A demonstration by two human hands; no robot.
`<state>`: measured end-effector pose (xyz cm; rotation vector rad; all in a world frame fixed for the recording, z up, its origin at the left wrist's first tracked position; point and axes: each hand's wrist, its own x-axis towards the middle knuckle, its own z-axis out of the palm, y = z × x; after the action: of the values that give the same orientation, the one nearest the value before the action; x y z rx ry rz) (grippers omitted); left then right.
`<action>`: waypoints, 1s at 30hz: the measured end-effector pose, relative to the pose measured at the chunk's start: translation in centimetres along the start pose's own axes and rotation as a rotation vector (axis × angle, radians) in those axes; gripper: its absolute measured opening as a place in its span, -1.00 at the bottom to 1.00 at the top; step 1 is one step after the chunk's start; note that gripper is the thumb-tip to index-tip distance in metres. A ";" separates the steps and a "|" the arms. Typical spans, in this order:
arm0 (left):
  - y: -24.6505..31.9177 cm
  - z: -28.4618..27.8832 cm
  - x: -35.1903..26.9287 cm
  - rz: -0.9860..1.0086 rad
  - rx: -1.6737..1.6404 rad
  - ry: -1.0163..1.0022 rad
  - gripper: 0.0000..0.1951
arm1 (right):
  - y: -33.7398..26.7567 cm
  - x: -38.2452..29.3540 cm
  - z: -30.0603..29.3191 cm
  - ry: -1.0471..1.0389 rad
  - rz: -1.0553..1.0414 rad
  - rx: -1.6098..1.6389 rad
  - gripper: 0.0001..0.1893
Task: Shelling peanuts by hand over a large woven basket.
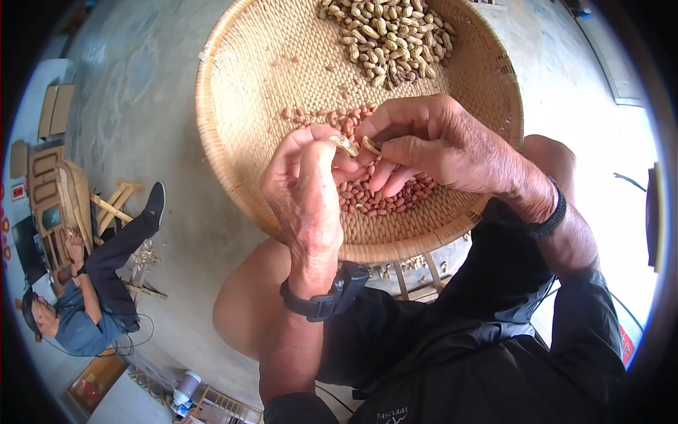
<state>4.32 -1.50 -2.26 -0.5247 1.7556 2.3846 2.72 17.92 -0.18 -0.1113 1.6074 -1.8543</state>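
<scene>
Above a round woven basket [249, 159], both of my hands meet with a split peanut pod between them. My left hand [307, 185] pinches one half shell [345, 146], its pale inside facing up. In the fingertips of my right hand [434, 143] is the other shell piece [371, 145], a small gap away. Shelled reddish peanut kernels [389, 199] lie in the basket beneath my hands, partly hidden by them. A heap of unshelled peanuts [394, 40] rests at the basket's far side. Whether a kernel sits between my fingers I cannot tell.
The basket stands over my knees, with a wooden frame [418, 278] and scattered shells [416, 262] below it. To the left, another person [87, 318] sits beside a second woven basket [74, 196]. A purple-and-white container [186, 386] stands at the lower left on the concrete side.
</scene>
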 end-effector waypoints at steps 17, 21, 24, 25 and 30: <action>-0.8 -0.6 0.6 -0.091 -0.218 -0.079 -0.81 | -0.1 -0.2 0.7 0.063 -0.125 -0.031 -0.76; -1.1 -0.7 0.7 -0.152 -0.338 -0.112 -0.79 | -0.4 -0.2 0.7 0.067 -0.130 -0.025 -0.79; -1.1 -0.4 0.4 -0.159 -0.307 -0.125 -0.76 | -0.5 -0.3 0.8 0.066 -0.137 -0.047 -0.80; -1.0 -0.5 0.4 -0.158 -0.306 -0.125 -0.76 | -0.4 -0.2 0.8 0.065 -0.138 -0.046 -0.80; -0.8 0.0 -0.3 -0.005 -0.015 -0.159 -0.77 | 0.0 -0.1 0.8 0.107 -0.170 -0.060 -0.78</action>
<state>4.87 -1.26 -2.86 -0.3305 1.6683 2.3654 3.15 17.30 -0.01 -0.1833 1.7754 -1.9694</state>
